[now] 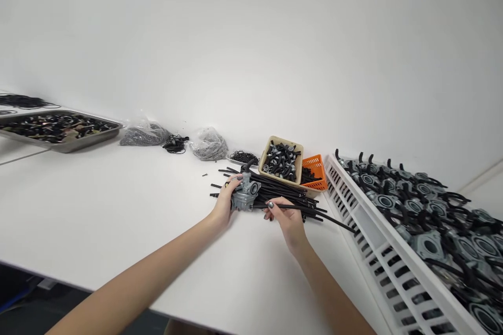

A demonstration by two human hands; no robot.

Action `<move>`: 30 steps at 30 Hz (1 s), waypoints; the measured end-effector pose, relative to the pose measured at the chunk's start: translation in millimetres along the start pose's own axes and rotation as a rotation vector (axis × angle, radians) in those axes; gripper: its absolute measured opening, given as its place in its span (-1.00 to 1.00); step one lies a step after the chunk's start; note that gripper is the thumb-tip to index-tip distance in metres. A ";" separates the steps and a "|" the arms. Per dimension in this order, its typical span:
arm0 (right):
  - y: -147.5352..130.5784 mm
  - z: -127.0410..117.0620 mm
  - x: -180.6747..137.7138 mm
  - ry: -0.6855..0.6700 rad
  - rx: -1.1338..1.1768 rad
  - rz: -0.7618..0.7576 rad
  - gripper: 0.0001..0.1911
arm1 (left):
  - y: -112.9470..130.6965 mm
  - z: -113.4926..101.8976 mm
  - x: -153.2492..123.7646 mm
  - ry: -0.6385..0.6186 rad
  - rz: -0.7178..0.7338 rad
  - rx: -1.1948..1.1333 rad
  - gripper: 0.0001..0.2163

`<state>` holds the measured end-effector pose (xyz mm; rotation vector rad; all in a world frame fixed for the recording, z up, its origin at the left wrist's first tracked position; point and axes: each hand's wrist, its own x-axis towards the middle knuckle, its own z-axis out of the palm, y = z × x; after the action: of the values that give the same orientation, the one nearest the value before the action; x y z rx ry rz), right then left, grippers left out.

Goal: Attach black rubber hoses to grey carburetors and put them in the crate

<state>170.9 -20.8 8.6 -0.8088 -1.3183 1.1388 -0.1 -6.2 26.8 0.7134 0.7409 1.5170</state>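
My left hand point(225, 200) grips a grey metal carburetor point(244, 192) that rests on the white table point(98, 209), over a pile of black rubber tubes point(293, 196). Just to the right of the carburetor, my right hand point(286, 215) pinches one long black tube point(314, 212), whose far end points right toward the white crate. The tube's near end lies close to the carburetor body.
A beige bin of black and silver parts point(282, 161) and an orange basket point(315, 171) stand behind the tubes. A white slatted crate point(377, 235) of carburetors fills the right. Plastic bags point(208, 144), black rings point(175, 143) and a steel tray point(58, 128) line the back left.
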 end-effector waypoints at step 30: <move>22.3 30.6 -16.4 -0.002 -0.099 -0.026 -0.74 | -13.0 13.4 -21.4 0.207 0.170 -0.099 -0.80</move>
<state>138.8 -34.4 -13.5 -0.8607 -1.3917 1.0601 19.9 -26.3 24.2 0.5614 0.7683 1.7897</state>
